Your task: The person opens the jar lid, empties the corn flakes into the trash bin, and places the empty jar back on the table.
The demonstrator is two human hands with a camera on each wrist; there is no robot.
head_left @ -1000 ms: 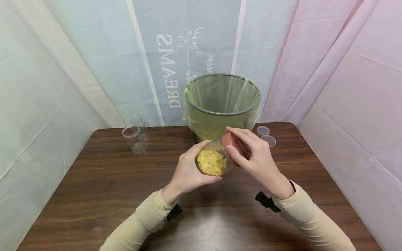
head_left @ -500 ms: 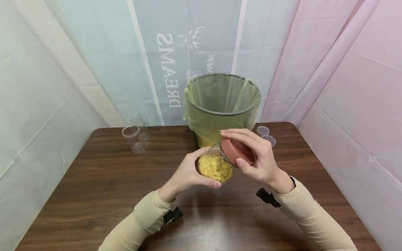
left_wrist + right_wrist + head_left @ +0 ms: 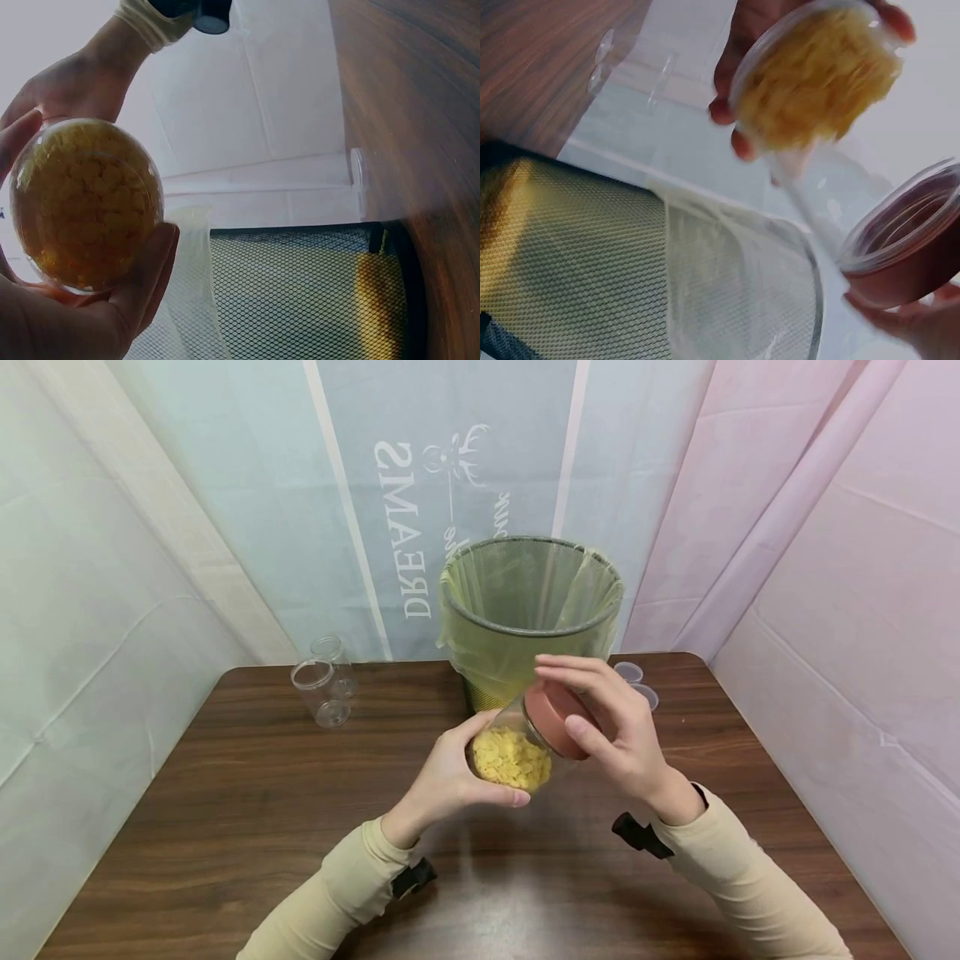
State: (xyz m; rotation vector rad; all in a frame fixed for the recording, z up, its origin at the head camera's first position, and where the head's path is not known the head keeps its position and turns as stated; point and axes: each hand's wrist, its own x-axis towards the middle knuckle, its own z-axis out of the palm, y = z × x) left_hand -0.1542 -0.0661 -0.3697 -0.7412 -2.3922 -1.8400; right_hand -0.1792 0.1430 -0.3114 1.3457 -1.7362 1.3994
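Note:
My left hand (image 3: 442, 772) grips a clear jar (image 3: 88, 204) around its lower part, thumb underneath and fingers on the far side. Yellow flakes (image 3: 512, 760), resembling cornflakes, lie in the jar's lower end. The jar is tilted, with its reddish-brown lid (image 3: 553, 718) pointing right and up. At the lid is my right hand (image 3: 630, 739), its thumb on the near edge and its fingers reaching over the top edge. In the right wrist view the lid (image 3: 904, 259) sits at the far end of the jar; the fingers there are partly cut off.
Behind the hands stands a mesh bin (image 3: 534, 647) lined with a pale yellow-green bag. Two clear cups (image 3: 321, 693) are at the table's back left. Clear round lids (image 3: 628, 672) lie right of the bin, partly behind my right hand. White sheets enclose the wooden table (image 3: 300, 802).
The jar has tipped and moved slightly down and right since the first frame. My right hand has shifted on the lid, and its fingers are now a little straighter and higher.

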